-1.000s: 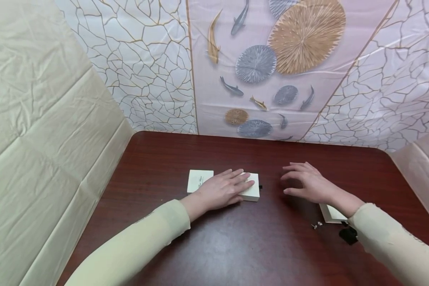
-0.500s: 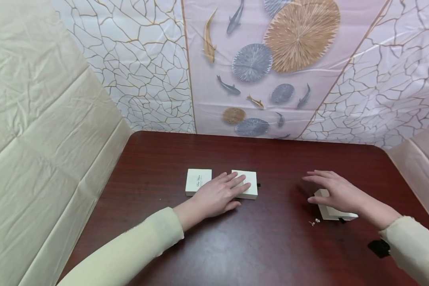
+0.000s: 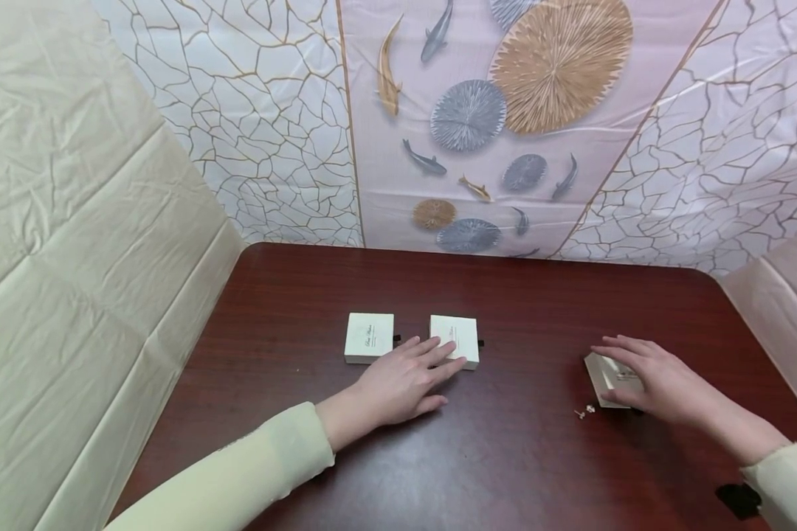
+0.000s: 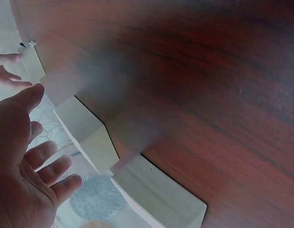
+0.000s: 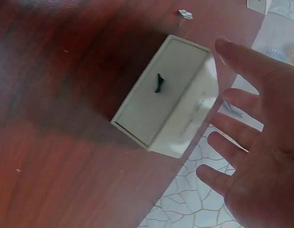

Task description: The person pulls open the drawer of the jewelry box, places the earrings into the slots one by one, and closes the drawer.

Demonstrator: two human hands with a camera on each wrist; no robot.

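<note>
My left hand [image 3: 401,380] has its fingers spread, fingertips over the near left part of a small cream box [image 3: 463,339] with a black pull tab. Whether they touch it cannot be told. Another cream box [image 3: 370,338] with dark script lies to its left. On the right, my right hand [image 3: 657,383] hovers around a third cream box [image 3: 604,372], fingers loosely bent and apart from it in the right wrist view. That box [image 5: 161,95] shows a drawer end with a black ribbon tab. A pair of small shiny stud earrings [image 3: 584,411] lies beside it.
All this lies on a dark red-brown table [image 3: 438,472]. A black object [image 3: 739,501], partly hidden by my right sleeve, sits near the right side. Patterned cloth [image 3: 465,184] hangs behind the table's far edge, and beige cloth [image 3: 93,258] covers the left side.
My right hand has moved right and nearer to me, from beside the right box to over it. My left hand has drawn back slightly, uncovering more of both left boxes.
</note>
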